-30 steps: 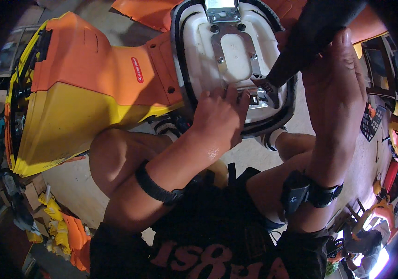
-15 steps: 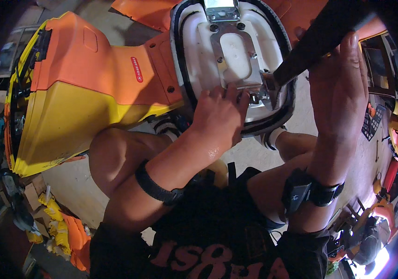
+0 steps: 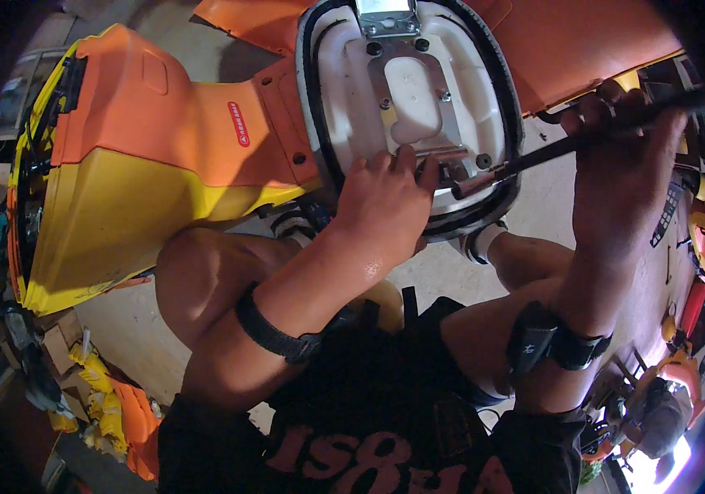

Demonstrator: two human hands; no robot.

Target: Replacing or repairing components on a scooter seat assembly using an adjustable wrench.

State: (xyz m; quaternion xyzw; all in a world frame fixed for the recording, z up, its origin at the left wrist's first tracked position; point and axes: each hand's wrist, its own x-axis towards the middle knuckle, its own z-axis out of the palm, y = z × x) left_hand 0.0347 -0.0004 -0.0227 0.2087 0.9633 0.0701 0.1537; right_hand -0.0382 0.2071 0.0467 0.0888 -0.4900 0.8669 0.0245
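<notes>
An upturned seat (image 3: 480, 70) with a pale moulded underside and a dark rim stands in front of me. On it is a bolted metal bracket (image 3: 447, 123) with a large rounded opening. My left hand (image 3: 385, 198) is closed at the bracket's near end, fingers curled on a shiny hinge-like edge; the thumb is partly hidden. My right hand (image 3: 620, 177) grips a long dark-handled tool (image 3: 554, 151), hammer-like, which slants down to the left. Its metal head (image 3: 476, 184) lies beside my left fingertips, over the bracket's near right corner; I cannot tell whether it touches.
Orange and yellow bodywork (image 3: 138, 148) extends to the left of the seat. Another orange panel (image 3: 583, 49) is at the upper right. Below the seat are my legs and the pale floor (image 3: 122, 337). Yellow and orange pieces (image 3: 114, 403) lie at the lower left, with clutter along the right.
My right hand has shifted slightly right and down, and the tool has tilted flatter, uncovering the orange panel. The seat has shifted slightly left. My left hand stays at the bracket.
</notes>
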